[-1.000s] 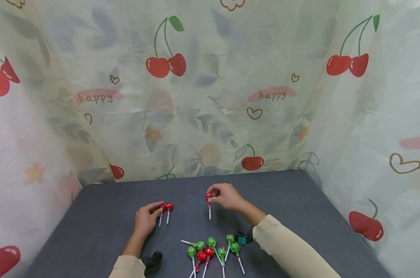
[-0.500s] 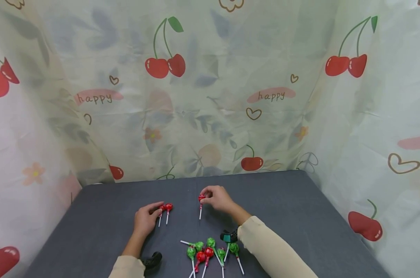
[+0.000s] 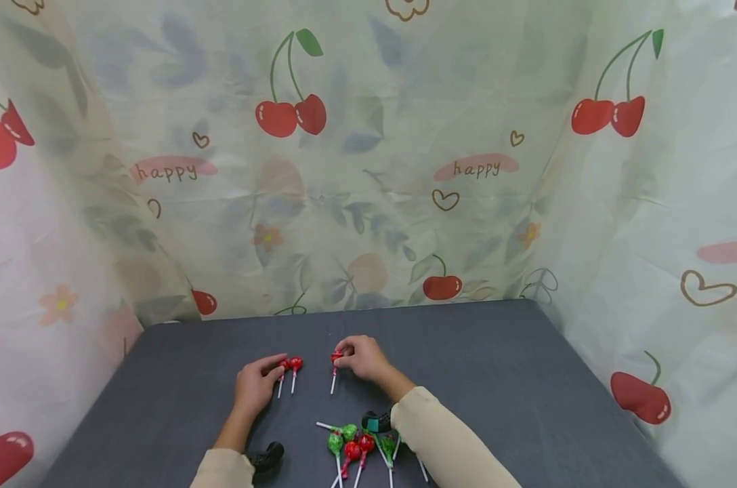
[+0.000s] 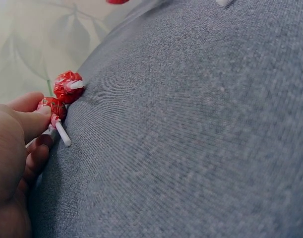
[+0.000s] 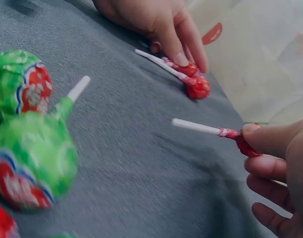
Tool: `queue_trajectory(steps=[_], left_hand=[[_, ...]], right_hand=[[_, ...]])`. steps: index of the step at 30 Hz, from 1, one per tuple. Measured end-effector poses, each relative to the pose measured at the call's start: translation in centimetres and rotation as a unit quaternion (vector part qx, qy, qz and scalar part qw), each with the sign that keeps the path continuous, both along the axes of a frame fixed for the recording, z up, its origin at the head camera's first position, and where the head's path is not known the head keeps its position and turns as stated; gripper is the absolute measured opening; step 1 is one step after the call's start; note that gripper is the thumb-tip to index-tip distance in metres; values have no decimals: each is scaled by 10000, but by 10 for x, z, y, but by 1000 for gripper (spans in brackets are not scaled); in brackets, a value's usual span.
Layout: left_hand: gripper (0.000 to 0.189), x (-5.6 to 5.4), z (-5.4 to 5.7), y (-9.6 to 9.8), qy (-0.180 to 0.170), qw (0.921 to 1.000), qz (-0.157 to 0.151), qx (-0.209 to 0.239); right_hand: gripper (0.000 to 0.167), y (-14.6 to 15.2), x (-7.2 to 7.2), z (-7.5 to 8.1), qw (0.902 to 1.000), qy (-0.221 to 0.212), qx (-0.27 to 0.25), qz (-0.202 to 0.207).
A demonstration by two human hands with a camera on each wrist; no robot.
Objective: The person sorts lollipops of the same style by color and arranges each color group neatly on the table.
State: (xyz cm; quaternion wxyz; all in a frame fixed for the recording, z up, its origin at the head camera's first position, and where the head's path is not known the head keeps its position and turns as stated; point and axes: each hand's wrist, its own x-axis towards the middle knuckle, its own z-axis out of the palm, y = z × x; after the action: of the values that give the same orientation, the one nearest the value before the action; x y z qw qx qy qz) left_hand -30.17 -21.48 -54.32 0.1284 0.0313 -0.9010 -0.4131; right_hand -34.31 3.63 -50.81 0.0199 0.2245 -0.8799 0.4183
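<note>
My left hand (image 3: 255,388) pinches the red head of one lollipop (image 4: 52,106) between thumb and finger, its white stick toward me. Right beside it on the cloth lies a second red lollipop (image 3: 296,364), the two heads touching in the left wrist view. A short way to the right, my right hand (image 3: 362,358) grips a third red lollipop (image 5: 245,144) by its wrapped head. That one's white stick points down toward me in the head view and seems held just above the cloth. Part of its head is hidden by my fingers.
Nearer me lies a loose pile of lollipops, several green (image 3: 335,443) and some red (image 3: 352,450), partly hidden under my right sleeve (image 3: 448,434). The dark grey cloth-covered table (image 3: 515,379) ends at a cherry-patterned curtain (image 3: 356,203). Both wrists wear black bands.
My right hand has moved left and slightly nearer me with its red lollipop, closing on the pair at my left hand. The left hand stays in place.
</note>
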Motion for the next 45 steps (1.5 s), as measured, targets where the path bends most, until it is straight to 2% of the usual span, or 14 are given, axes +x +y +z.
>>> queue_trajectory(steps=[9, 16, 24, 29, 45], left_hand=[[26, -2, -1, 3, 100, 9999, -14, -22], [27, 1, 0, 3, 95, 9999, 52, 5], [26, 2, 0, 2, 164, 9999, 37, -26], [27, 1, 2, 2, 174, 9998, 9, -79], [27, 0, 2, 2, 119, 9999, -13, -58]], right_hand=[[14, -20, 5, -8, 9997, -76, 5, -216], [17, -39, 7, -15, 9978, -293, -99, -594], [17, -55, 10, -19, 9957, -80, -1, -923], [17, -61, 10, -21, 9925, 83, 283, -1184], [20, -69, 12, -17, 9896, -45, 424, -1377]])
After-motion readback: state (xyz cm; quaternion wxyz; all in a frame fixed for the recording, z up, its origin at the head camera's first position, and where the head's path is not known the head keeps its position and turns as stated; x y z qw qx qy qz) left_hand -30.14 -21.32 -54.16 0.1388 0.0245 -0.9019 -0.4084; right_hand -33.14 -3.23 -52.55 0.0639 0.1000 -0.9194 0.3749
